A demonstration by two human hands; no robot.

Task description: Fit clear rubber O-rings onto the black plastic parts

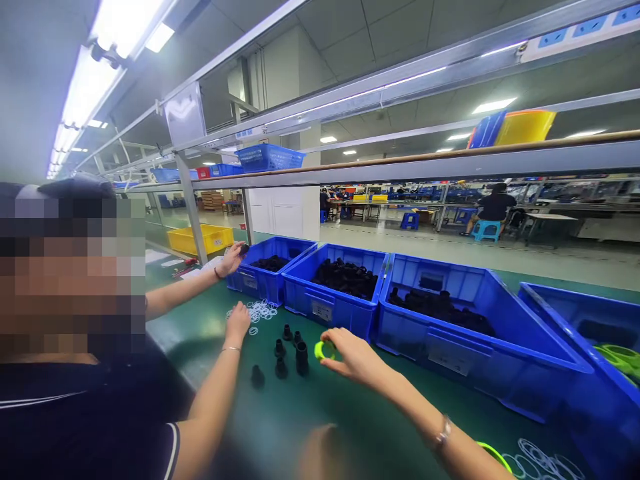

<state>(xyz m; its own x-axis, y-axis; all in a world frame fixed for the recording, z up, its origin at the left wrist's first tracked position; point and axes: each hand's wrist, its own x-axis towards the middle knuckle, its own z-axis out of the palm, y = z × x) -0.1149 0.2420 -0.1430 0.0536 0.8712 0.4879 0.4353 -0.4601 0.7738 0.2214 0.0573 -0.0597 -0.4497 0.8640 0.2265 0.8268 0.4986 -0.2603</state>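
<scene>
Green matting covers the tabletop [300, 413]. At nine o'clock a co-worker in a dark shirt sits close by. One co-worker's hand [237, 321] rests at the edge of a scatter of thin white rings [261, 310]. The co-worker's other hand [231, 259] holds a small black part at the rim of the leftmost blue bin [260, 283], around ten o'clock.

Just right of the white rings, near the centre, a handful of small black fittings [301, 357] stand upright on the matting, close together but apart from one another.

At six o'clock, on the bottom edge, a blurred skin-coloured shape is most likely the person's left hand [320, 457] — whether its grip is spread or pressed together cannot be told.

The right hand [353, 357] reaches in from five o'clock. Its grip pinches a lime-green ring [324, 350] between thumb and fingertips, just beside the tallest black fitting and low over the tabletop.

Behind it, from twelve to two o'clock, a second blue bin [325, 310] and a third blue bin [450, 353] hold heaps of black parts. At three o'clock a fourth blue bin [565, 320] holds more green rings [620, 357]. Near the right wrist, at five o'clock, another green ring [495, 455] and a few clear rings [543, 460] lie on the matting.
</scene>
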